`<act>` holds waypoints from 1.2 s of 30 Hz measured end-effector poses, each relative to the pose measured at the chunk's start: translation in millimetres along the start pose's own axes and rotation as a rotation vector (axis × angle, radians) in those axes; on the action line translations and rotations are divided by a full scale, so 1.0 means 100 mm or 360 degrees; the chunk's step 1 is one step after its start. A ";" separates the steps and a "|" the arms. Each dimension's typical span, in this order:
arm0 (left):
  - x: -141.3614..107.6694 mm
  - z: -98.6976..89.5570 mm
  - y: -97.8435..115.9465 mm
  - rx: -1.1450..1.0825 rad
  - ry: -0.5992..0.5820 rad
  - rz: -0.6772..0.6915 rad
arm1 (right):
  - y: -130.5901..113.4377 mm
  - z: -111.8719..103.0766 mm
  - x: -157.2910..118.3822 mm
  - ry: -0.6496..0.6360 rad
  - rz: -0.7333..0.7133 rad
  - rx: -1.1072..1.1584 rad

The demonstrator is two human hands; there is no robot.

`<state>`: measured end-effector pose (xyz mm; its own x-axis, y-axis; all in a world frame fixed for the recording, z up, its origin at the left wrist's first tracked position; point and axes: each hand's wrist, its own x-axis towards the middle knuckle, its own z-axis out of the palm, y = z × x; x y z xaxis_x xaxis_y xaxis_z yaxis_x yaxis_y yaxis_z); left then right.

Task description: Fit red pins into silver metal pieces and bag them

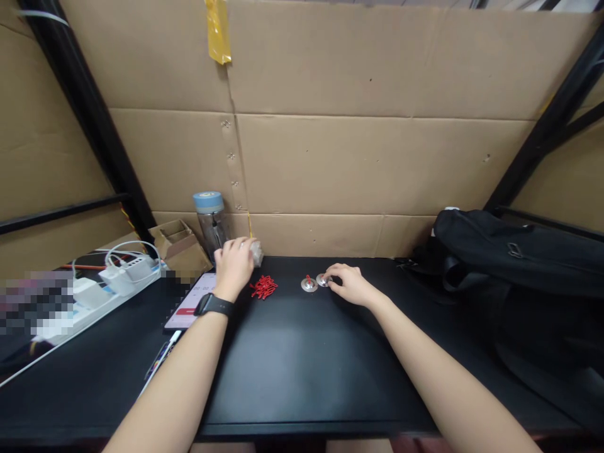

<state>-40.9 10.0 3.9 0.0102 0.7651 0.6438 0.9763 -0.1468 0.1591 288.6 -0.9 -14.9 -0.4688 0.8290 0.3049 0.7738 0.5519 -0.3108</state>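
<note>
My right hand (349,284) rests at the far part of the black table, thumb and fingertips closed on the edge of a small clear round disc (323,280) that looks like a suction cup. Just left of it lies a second such disc (309,285) with a red piece at its middle. A loose pile of small red pieces (264,287) sits between my hands. My left hand (234,265), with a black watch on the wrist, curves over a crumpled clear plastic bundle (257,253). Its fingertips are hidden, so their grip does not show.
A bottle with a blue lid (208,202) and an open cardboard box (182,248) stand back left. A phone (191,303) lies beside my left forearm, near a white power strip (101,308) with chargers. A black bag (514,270) fills the right side. Cardboard walls (330,163) enclose the back.
</note>
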 end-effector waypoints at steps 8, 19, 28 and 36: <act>0.03 0.05 -0.40 0.0049 -0.0032 -0.0205 | 0.04 -0.04 -0.01 0.0026 -0.0031 0.0044; -0.11 0.01 0.42 -0.0161 0.0105 0.0276 | 0.06 0.01 0.00 0.0034 -0.0047 0.0027; -0.42 0.33 0.80 -0.0214 -0.0421 0.0749 | -0.03 0.04 -0.02 -0.0050 -0.0097 0.0035; -0.39 0.25 0.84 -0.0292 -0.0478 0.0965 | -0.06 0.14 -0.02 -0.0040 -0.0104 -0.0107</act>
<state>46.5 -16.8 -26.3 0.6266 0.6511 0.4283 0.7275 -0.6857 -0.0220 279.5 -4.9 -26.0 -0.5291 0.7940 0.2994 0.7678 0.5982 -0.2294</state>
